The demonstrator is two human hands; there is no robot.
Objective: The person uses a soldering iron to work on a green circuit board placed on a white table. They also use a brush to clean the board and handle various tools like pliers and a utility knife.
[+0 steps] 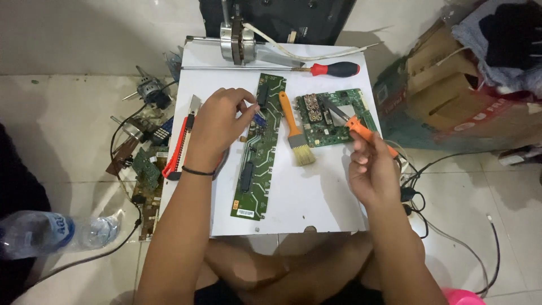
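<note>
My left hand (221, 121) rests over the left edge of a long green circuit board (258, 149) and pinches a small blue part at the board's side. My right hand (372, 166) holds an orange-handled soldering iron (361, 131), its metal tip lying over a squarish green circuit board (333, 117). Both boards lie on a white board (316, 192) used as a work surface above my crossed legs. An orange-handled paintbrush (294, 131) lies between the two circuit boards.
A red-and-black screwdriver (333, 69) and a fan motor (236, 39) with white wires sit at the far edge. A red utility knife (182, 141) lies left. Loose boards and motor parts (148, 164), a plastic bottle (53, 231), cardboard box (451, 90) and cables surround.
</note>
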